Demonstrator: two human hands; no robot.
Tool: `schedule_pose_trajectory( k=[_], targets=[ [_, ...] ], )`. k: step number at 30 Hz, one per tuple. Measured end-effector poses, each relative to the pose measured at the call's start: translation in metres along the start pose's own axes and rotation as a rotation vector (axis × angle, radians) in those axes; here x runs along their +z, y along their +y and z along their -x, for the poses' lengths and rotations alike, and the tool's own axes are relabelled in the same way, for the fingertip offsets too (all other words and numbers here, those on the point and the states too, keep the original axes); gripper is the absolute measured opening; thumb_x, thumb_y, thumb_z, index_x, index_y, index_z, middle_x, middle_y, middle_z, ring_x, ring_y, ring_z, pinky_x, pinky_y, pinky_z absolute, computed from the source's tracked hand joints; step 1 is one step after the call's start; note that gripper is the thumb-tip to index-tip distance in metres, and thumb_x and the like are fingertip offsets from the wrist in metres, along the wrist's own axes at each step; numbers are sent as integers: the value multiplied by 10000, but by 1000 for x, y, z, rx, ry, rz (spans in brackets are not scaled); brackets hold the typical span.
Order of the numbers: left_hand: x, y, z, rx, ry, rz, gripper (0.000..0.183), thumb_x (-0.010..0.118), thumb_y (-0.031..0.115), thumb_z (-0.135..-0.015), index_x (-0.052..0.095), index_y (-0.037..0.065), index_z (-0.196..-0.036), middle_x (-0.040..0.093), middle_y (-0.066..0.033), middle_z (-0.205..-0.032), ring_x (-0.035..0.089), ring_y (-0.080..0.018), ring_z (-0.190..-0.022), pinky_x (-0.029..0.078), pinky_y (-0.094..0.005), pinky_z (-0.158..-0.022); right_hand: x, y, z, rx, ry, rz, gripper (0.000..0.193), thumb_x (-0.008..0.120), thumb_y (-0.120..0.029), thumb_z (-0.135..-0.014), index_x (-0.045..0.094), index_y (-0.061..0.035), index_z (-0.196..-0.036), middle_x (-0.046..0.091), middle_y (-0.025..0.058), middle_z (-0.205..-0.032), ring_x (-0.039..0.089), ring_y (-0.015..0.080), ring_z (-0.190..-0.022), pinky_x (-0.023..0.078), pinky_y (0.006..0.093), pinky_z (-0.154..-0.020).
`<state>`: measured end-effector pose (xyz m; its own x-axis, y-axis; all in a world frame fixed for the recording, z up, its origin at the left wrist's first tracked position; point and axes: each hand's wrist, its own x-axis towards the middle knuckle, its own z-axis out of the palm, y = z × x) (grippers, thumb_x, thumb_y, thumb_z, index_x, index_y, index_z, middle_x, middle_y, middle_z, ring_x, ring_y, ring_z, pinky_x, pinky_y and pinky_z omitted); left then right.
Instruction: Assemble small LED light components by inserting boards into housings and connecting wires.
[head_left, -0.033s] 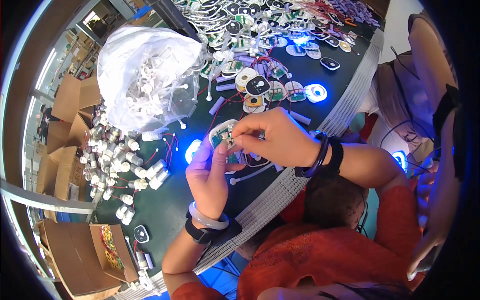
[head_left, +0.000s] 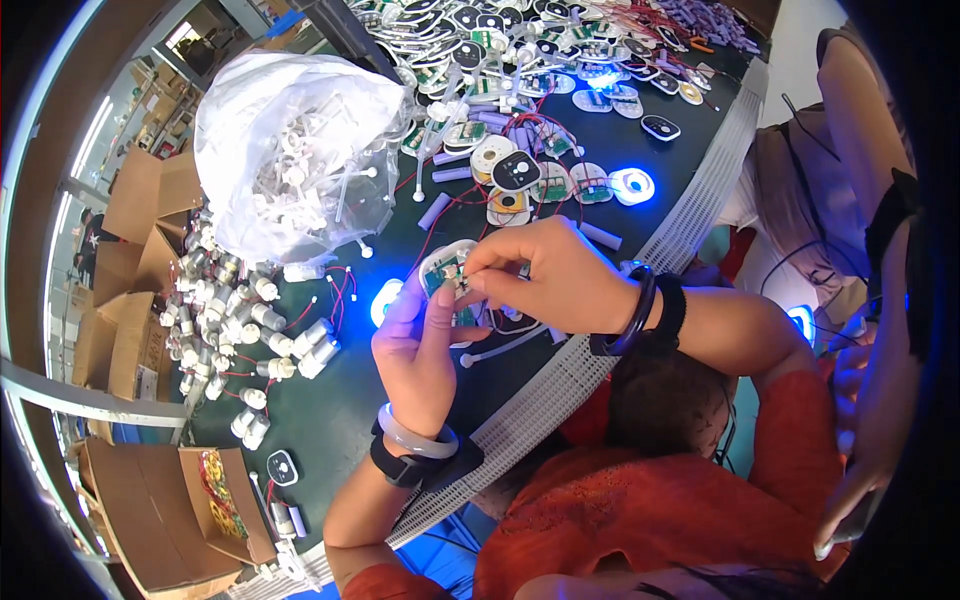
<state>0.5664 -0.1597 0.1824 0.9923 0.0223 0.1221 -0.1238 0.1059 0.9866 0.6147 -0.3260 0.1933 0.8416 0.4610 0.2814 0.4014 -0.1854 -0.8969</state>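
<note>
My left hand [head_left: 415, 352] holds an oval white panel with a green circuit board [head_left: 437, 262], its thumb pressed on the board's near edge. My right hand [head_left: 560, 277] reaches in from the right, thumb and forefinger pinched together at a small pale part on the board. Whatever sits between those fingertips is too small to make out. A blue-lit round light [head_left: 384, 303] glows just left of my left fingers. Under my hands lie more board pieces, partly hidden, and a white stem [head_left: 495, 349].
A clear plastic bag of white parts [head_left: 310, 170] stands at the far left, with small motors [head_left: 225, 310] heaped nearer. Panels [head_left: 470, 55] pile up at the back. Purple cylinders [head_left: 434, 212] and another lit ring [head_left: 632, 186] lie beyond my hands. Cardboard box [head_left: 150, 510] at near left; another person's arm [head_left: 865, 130] at right.
</note>
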Motion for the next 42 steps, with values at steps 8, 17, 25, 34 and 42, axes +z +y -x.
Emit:
schedule_pose_trajectory(
  k=[8,17,25,34,42],
  targets=[
    [4,-6,-1,77,46,-95,315,512,135,-963,533,-20,-1236,634,-105,-1086,648,-150,-887,593,-257,-602,9,3,-3,23,87,-239,107,576,-57,-853,628,36,-847,653,66,-698,595,83,-596,464,239,-527],
    [6,-7,5,120,71,-66,319,503,129,-969,525,-3,-1259,635,-78,-1075,638,-120,-852,590,-258,-634,15,-3,4,1,110,-316,117,586,-53,-852,616,59,-866,658,80,-712,617,103,-622,481,245,-536],
    [4,-9,3,159,94,-185,312,519,129,-963,540,4,-1249,639,-65,-1050,629,-102,-827,577,-238,-616,23,2,3,20,123,-303,116,578,-54,-843,602,59,-831,641,92,-663,622,106,-588,485,262,-519],
    [-10,3,-4,28,-7,-139,241,564,77,-929,612,3,-1154,641,-69,-1025,616,-94,-816,551,-213,-597,-2,0,-2,13,-33,-217,112,591,-82,-836,622,25,-847,645,81,-657,632,126,-596,480,273,-530],
    [-28,4,-15,223,98,-373,273,574,-8,-887,623,-13,-1156,660,-52,-1003,591,-73,-810,475,-198,-701,5,17,-2,-160,-21,-37,168,633,-122,-847,590,-16,-969,666,114,-869,675,215,-831,513,316,-691]
  ],
)
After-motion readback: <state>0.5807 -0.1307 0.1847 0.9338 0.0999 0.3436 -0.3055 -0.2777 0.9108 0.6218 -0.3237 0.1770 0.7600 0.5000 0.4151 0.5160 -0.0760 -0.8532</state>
